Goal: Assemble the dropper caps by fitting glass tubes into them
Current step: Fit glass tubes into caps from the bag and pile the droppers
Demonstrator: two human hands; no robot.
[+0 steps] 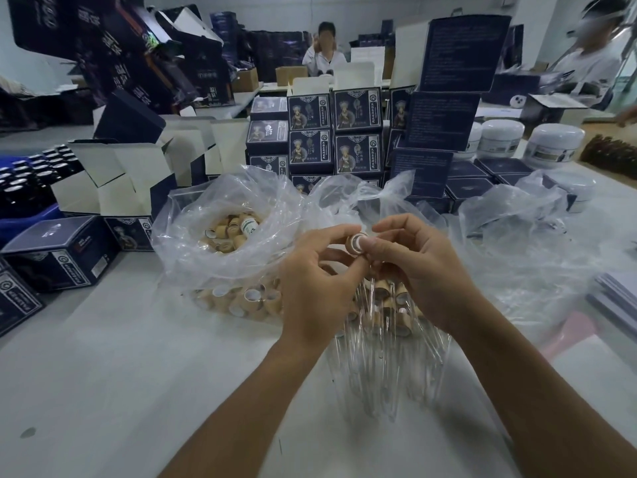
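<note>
A tan wood-look dropper cap (355, 243) is held above the table, its open white-lined end facing me. My left hand (315, 288) pinches it from the left between thumb and fingers. My right hand (418, 270) closes in from the right, thumb tip against the cap's rim; whether it holds a glass tube I cannot tell. Below the hands lies a pile of assembled caps with clear glass tubes (386, 353) pointing toward me. A clear plastic bag (193, 243) at the left holds several loose caps (229, 234).
Dark blue printed boxes (339, 136) are stacked behind the bag, with open cartons (124, 181) at the left. White jars (551, 143) stand at the back right. Crumpled plastic (524, 232) lies to the right. Two people sit in the background.
</note>
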